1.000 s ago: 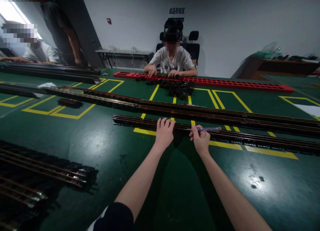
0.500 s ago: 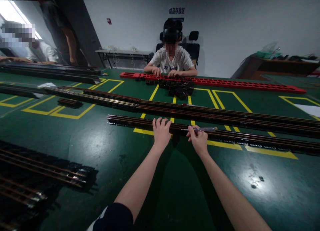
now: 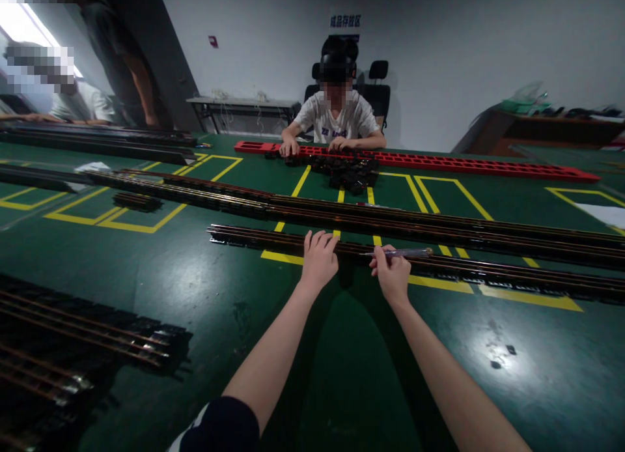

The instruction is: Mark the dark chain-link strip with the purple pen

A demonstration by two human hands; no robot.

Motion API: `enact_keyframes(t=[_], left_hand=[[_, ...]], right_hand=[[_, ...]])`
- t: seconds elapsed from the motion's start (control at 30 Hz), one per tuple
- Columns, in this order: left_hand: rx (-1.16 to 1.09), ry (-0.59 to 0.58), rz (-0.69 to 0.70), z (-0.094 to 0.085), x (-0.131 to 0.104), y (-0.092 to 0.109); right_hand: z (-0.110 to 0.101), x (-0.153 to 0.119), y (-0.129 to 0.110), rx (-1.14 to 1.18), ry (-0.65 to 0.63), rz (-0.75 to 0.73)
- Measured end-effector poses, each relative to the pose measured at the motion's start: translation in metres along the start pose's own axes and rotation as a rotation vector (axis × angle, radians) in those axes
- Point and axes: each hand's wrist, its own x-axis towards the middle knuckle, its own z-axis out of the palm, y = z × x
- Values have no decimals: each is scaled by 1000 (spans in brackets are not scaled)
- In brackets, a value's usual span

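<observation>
A long dark rail assembly (image 3: pixel 254 238) with thin copper-coloured strips lies across the green table (image 3: pixel 219 335) in front of me. My left hand (image 3: pixel 319 260) rests on it with bent, slightly spread fingers. Just to the right, my right hand (image 3: pixel 392 273) grips a thin screwdriver (image 3: pixel 413 252) with a clear handle. Its shaft points left along the rail, and its tip is too small to make out. Behind this rail runs a longer bundle of similar rails (image 3: pixel 312 210).
Across the table a person (image 3: pixel 336 116) touches a red slotted frame (image 3: pixel 463 165) beside a pile of black parts (image 3: pixel 352 172). More rails (image 3: pixel 122 338) lie at the near left. Two other people are at the far left. Yellow tape marks the table.
Both my hands have shifted slightly to the right along the rail, the screwdriver moving with the right one. Across the table, one of the person's hands has moved left along the red frame.
</observation>
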Motion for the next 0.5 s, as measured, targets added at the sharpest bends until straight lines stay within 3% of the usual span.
enact_keyframes(t=[0.33,0.5], left_hand=[[44,-38,39,2,-1,1],[46,-42,37,1,-1,1]], right_hand=[[0,0,0,4,-14,-30],[2,0,-1,122,-48,14]])
